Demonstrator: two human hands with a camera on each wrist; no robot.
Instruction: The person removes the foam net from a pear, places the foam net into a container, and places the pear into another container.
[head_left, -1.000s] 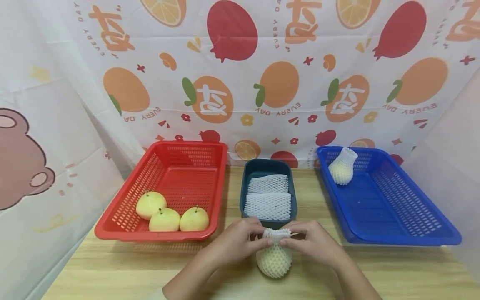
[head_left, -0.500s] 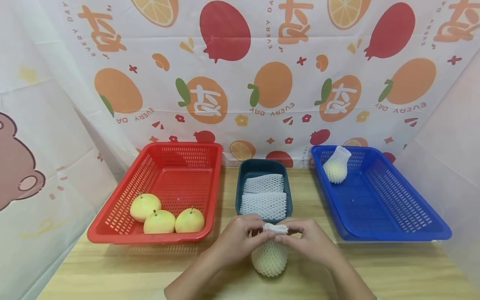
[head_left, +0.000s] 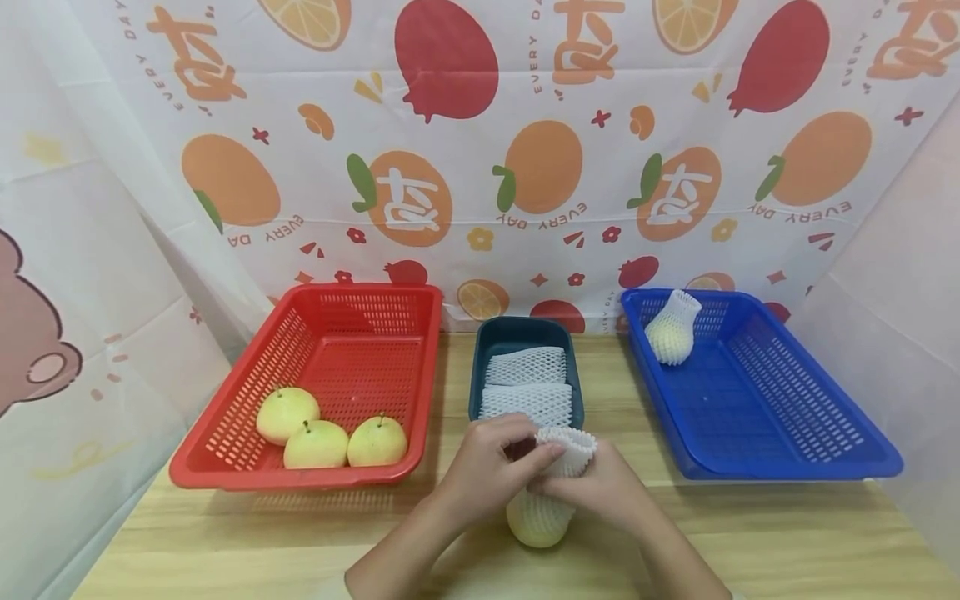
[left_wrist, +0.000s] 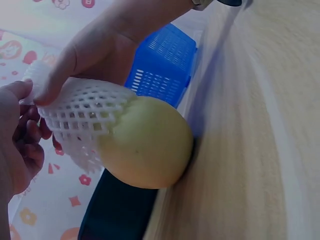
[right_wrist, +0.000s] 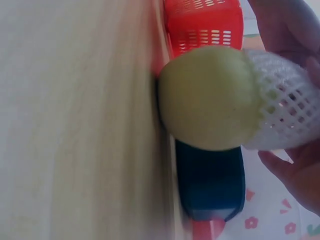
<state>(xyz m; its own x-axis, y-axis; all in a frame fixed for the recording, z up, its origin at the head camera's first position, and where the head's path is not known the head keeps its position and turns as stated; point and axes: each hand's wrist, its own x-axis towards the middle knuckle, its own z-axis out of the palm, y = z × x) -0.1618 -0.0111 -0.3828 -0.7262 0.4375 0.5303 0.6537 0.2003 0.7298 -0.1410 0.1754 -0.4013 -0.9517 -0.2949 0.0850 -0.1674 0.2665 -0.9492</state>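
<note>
A round yellow pear (head_left: pixel 538 527) sits on the table before me, its lower part bare and its upper part inside a white foam net sleeve (head_left: pixel 572 454). With thumb and fingers my left hand (head_left: pixel 487 467) pinches the sleeve's upper rim. Curled round the sleeve's side, my right hand (head_left: pixel 603 487) grips it just above the bare fruit. In the left wrist view the net's lower edge crosses the pear (left_wrist: pixel 150 142) near its middle. The right wrist view shows the pear (right_wrist: pixel 207 97) close over the wood, with the net (right_wrist: pixel 287 100) reaching off to the right.
A red basket (head_left: pixel 431 367) with three bare pears (head_left: pixel 317 444) stands left. A dark green tray (head_left: pixel 480 367) holding flat foam nets (head_left: pixel 525 400) stands just behind my hands. In the blue basket (head_left: pixel 810 462) at right lies a netted pear (head_left: pixel 670 337).
The sleeve has risen on the pear, baring its bottom, and its upper end now stands taller. My right hand has shifted from the rim to round the sleeve's side.
</note>
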